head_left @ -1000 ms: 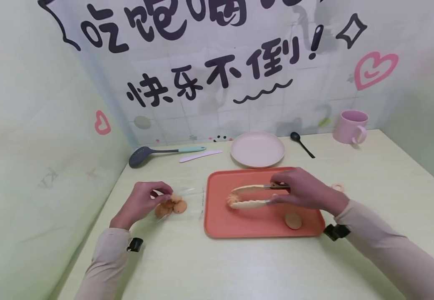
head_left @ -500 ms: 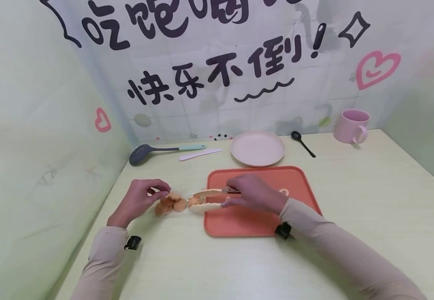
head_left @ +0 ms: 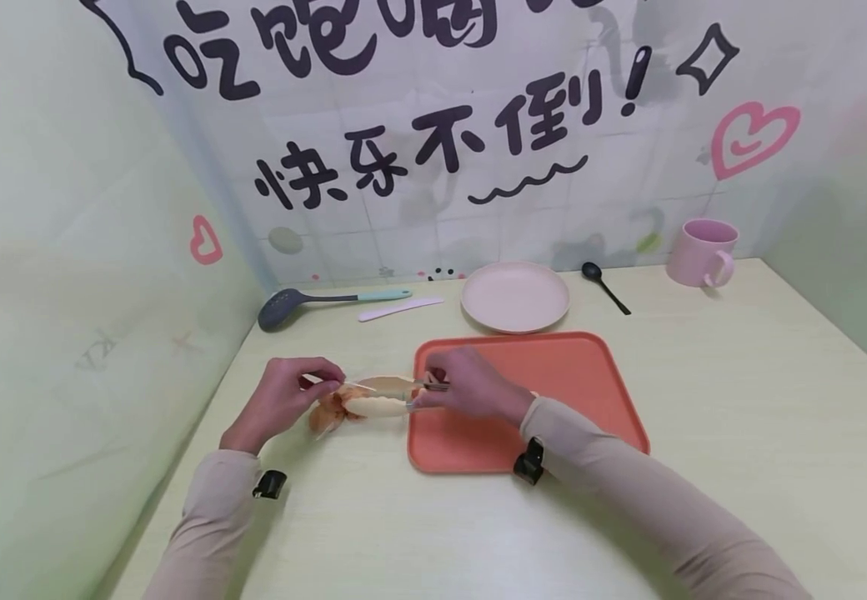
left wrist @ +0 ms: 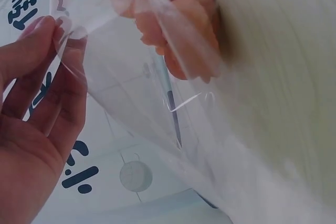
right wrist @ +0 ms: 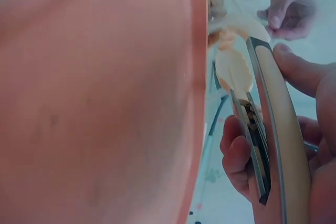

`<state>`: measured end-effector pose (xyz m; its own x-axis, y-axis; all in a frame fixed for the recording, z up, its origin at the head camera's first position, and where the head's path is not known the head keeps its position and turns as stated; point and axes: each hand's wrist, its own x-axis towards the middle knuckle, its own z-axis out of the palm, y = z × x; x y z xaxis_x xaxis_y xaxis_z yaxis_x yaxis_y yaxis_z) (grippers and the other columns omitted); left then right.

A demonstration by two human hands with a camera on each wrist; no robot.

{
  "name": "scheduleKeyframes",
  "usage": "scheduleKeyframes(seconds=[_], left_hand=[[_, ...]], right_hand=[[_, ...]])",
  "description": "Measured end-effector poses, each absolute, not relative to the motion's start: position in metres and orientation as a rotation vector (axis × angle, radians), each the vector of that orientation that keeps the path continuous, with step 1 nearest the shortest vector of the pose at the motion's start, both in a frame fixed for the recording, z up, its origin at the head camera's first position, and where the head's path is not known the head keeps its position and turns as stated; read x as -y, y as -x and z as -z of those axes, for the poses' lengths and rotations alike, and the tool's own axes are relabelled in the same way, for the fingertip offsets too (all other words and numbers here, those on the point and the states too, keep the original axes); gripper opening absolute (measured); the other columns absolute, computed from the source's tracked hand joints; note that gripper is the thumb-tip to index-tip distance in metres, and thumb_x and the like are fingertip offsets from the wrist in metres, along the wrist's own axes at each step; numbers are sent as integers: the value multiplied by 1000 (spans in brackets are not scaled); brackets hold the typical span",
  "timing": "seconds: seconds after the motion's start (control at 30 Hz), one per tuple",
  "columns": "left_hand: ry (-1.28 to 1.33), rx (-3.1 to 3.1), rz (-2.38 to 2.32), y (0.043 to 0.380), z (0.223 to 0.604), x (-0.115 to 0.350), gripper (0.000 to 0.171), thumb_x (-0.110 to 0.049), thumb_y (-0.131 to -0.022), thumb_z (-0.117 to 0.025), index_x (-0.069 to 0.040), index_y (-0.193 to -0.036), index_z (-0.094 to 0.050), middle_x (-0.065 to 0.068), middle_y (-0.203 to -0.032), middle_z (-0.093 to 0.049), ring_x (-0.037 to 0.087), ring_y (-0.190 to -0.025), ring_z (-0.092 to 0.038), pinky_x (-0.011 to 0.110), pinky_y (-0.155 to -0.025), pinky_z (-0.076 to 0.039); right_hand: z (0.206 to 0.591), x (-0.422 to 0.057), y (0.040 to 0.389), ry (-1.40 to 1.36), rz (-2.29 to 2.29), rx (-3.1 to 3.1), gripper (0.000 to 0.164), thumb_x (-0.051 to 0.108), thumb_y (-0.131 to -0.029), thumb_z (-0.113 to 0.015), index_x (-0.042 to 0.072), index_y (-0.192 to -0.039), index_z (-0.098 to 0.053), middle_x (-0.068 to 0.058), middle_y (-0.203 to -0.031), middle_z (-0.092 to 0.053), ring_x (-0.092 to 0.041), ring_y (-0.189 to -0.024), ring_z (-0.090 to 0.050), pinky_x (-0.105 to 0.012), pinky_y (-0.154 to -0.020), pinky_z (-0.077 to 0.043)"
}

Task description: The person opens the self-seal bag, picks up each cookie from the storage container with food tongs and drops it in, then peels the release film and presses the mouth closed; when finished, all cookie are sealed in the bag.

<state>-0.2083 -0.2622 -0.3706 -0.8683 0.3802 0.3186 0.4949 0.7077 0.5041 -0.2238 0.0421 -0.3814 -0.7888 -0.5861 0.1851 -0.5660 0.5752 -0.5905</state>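
Observation:
My left hand (head_left: 291, 396) pinches the edge of a clear plastic bag (left wrist: 126, 108) between thumb and fingers, holding it up. Inside the bag are several orange-brown, biscuit-like pieces (left wrist: 191, 45). In my right hand (head_left: 471, 383) are food tongs (head_left: 377, 407) with cream scalloped tips, pointing left at the bag. Their tips reach the bag's mouth, close to my left fingers. An orange frilled piece (right wrist: 227, 38) shows near the tips in the right wrist view; whether they still grip it cannot be told. The orange-red tray (head_left: 546, 358) lies under my right hand, partly covered by my forearm.
Behind the tray stands a pink plate (head_left: 514, 297), with a black spoon (head_left: 604, 287) and a pink mug (head_left: 702, 252) to its right. A dark ladle (head_left: 279, 310) and a lilac knife (head_left: 401, 309) lie at the back left, near the wall.
My right hand has carried the tongs, with an orange frilled piece in their tips, leftward from the tray to the bag. My left hand has stayed at the bag's edge.

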Motion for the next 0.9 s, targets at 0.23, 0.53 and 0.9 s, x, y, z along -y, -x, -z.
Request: scheduleKeyframes(seconds=[0.23, 0.53, 0.9], left_hand=[[703, 2722, 879, 210, 370, 260, 9, -5, -87, -76, -11, -94, -78, 1, -90, -78, 10, -79, -70, 24, -70, -59], [693, 2757, 868, 213, 374, 260, 9, -4, -88, -76, -10, -95, -78, 0, -91, -77, 12, -81, -70, 24, -72, -59], [710, 2772, 845, 217, 376, 263, 8, -5, -88, -76, -9, -95, -77, 0, -89, -77, 9, -78, -68, 23, -71, -59]], right_hand=[[383, -33, 220, 938, 1067, -2799, 37, 35, -84, -82, 14, -74, -53, 5, -63, -42, -7, -56, -36, -19, -53, -28], [381, -29, 214, 758, 973, -2813, 46, 46, -81, -82, 10, -78, -55, 5, -61, -38, -9, -55, -33, -22, -53, -26], [358, -96, 199, 718, 830, -2810, 48, 55, -77, -82, 13, -84, -58, 2, -69, -50, -12, -60, -43, -25, -57, -36]])
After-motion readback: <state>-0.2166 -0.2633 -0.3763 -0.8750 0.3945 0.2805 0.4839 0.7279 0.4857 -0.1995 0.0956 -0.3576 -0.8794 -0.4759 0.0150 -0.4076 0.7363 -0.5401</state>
